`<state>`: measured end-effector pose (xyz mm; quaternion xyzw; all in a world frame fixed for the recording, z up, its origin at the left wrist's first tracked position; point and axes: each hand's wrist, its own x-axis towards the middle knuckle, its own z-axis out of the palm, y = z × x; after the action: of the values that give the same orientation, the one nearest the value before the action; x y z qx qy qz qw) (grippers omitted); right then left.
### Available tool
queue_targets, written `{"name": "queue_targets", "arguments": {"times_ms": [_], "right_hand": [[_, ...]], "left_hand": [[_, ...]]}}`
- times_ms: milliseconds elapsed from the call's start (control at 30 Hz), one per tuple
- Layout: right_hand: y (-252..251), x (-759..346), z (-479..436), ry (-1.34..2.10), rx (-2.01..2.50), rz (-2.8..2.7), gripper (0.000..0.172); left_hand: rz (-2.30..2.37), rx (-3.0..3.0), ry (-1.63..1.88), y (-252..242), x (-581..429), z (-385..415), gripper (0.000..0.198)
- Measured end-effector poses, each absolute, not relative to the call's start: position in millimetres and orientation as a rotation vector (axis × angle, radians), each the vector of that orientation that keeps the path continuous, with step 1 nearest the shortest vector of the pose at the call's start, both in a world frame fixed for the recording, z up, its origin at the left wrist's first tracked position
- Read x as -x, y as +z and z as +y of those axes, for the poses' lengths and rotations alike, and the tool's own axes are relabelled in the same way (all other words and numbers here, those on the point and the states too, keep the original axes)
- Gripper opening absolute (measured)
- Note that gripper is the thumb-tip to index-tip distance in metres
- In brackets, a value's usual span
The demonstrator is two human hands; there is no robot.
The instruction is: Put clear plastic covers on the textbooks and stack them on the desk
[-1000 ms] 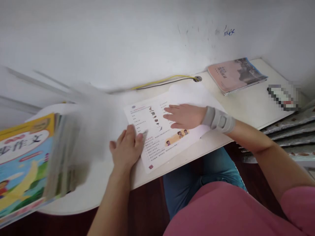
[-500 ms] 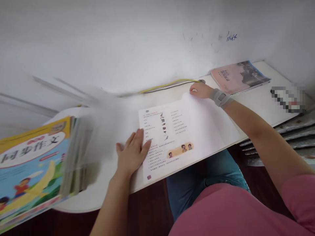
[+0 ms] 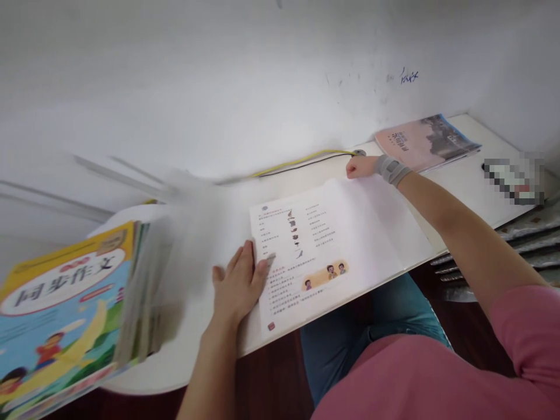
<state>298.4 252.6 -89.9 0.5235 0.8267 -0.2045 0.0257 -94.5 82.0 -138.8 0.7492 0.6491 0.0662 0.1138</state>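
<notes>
Compared with a second ago, the bare right hand (image 3: 362, 167), with a grey band (image 3: 392, 170) at its wrist, has moved from the middle of the broad, white printed paper sheet (image 3: 332, 251) to its far edge, while the bare left hand (image 3: 240, 283) stays at the sheet's left edge. The right grip is narrow, fingers curled in; whether they pinch the paper cannot be told. The left grip is loose, fingers laid flat, thumb apart. The sheet lies on the smooth white surface (image 3: 196, 326), already spread out; its printed part looks flat, but the blank right part is softly wavy and seems not fully flat yet. What else is left does not show. Left of the sheet sits a thick stack of yellow-and-blue-covered books (image 3: 65, 315); beyond its far right side lie thin, pink-covered books (image 3: 420, 143); a slender yellow cord (image 3: 301, 158) runs behind it.
</notes>
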Motion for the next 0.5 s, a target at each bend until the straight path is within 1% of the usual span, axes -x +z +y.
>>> {"name": "queue_targets", "arguments": {"times_ms": [100,167,233,267,300,333,400,500], "right_hand": [[-89,-294,235,-0.567,-1.676,2.575,0.028],[-89,-280,204,-0.450,-1.724,2.632,0.035],[-92,-259,156,-0.140,-1.699,2.784,0.045],[-96,-247,129,-0.014,-1.607,2.851,0.051],[-100,-237,102,0.076,-1.499,2.910,0.052],[-105,-227,76,0.131,-1.403,2.946,0.049],[-115,-212,37,0.176,-1.478,2.898,0.039],[-123,-203,13,0.164,-1.685,2.814,0.038]], "left_hand": [[1.907,-2.187,0.183,-140,96,83,0.065],[1.911,-2.191,0.174,-140,96,83,0.066],[1.915,-2.201,0.153,-140,96,83,0.067],[1.916,-2.206,0.138,-139,96,82,0.068],[1.916,-2.211,0.122,-139,95,82,0.068],[1.916,-2.215,0.106,-138,95,82,0.069],[1.921,-2.219,0.082,-137,95,82,0.069],[1.932,-2.209,0.046,-136,94,83,0.068]]}}
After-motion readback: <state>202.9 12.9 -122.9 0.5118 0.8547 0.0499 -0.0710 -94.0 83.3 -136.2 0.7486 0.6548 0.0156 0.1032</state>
